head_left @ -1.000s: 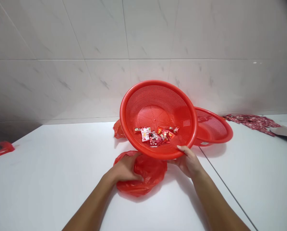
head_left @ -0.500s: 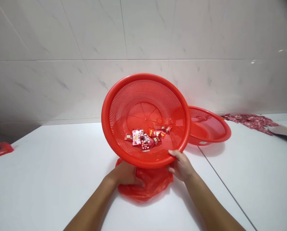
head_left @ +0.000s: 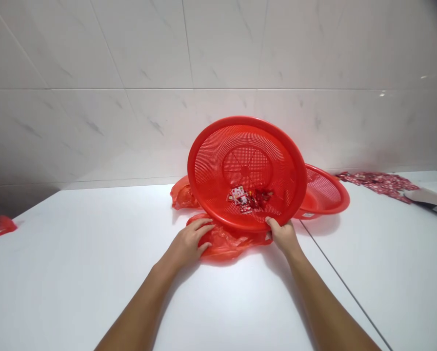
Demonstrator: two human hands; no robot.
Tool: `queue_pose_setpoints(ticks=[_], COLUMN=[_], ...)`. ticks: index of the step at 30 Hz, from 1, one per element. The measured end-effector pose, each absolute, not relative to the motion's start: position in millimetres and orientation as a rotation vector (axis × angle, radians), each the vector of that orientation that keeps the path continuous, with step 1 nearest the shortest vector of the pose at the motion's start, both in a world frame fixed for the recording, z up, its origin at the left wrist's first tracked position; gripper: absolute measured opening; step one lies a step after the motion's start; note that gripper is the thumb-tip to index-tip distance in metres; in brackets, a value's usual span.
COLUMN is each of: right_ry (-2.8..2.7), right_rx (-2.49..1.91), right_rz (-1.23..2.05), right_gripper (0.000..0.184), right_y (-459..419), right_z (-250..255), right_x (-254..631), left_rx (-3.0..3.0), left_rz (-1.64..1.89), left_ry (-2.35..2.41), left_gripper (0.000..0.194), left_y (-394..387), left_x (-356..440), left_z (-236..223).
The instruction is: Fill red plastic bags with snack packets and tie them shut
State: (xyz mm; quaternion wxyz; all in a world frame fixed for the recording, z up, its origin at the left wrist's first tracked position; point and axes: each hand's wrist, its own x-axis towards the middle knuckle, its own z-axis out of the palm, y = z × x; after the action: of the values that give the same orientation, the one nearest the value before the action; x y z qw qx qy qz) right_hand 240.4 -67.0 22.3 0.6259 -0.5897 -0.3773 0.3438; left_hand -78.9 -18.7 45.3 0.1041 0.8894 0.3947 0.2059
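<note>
Head: right hand [head_left: 285, 238] grips colander [head_left: 245, 170]; left hand [head_left: 188, 245] spread on bag [head_left: 228, 245]; printed packets [head_left: 243, 199] illegible.

The white table [head_left: 75, 273] runs back to the wall, a dark seam [head_left: 345, 280] crossing its right half. I see a crumpled red bag [head_left: 228, 247] lying mid-table, another red bag [head_left: 184, 194] farther back, a mesh basket [head_left: 328, 190] to the right, and, far right, a red-patterned heap [head_left: 381, 183] beside a pale, dark-edged object [head_left: 432, 201].
</note>
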Motion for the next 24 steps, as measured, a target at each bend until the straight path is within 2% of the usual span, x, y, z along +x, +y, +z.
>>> queue_pose_setpoints(ticks=[5,7,11,17,20,24], right_ry=[-0.892,-0.898,-0.928,-1.123,-1.178,-1.190], right_rx=[-1.387,-1.391,-1.429,-1.467,-1.364,-1.218], right_rz=[0.791,0.811,0.812,0.620,0.537,0.432], right_gripper=[0.023,0.025,0.030,0.026,0.023,0.046], right_y=[-65,-64,-62,-64,-63,-65], right_z=[19,17,14,11,10,14], right_x=[238,236,237,238,236,233], left_rx=[2.629,2.602,2.375,1.944,1.606,1.297], left_rz=[0.805,0.843,0.839,0.943,1.055,1.111], left_ry=[1.353,1.539,1.695,1.526,1.294,1.072], left_gripper=[0.034,0.034,0.049,0.065,0.078,0.098], left_y=[-14,-12,-8,-3,-6,-11], left_x=[-79,-82,-89,-79,-70,-64], left_z=[45,46,46,35,34,38])
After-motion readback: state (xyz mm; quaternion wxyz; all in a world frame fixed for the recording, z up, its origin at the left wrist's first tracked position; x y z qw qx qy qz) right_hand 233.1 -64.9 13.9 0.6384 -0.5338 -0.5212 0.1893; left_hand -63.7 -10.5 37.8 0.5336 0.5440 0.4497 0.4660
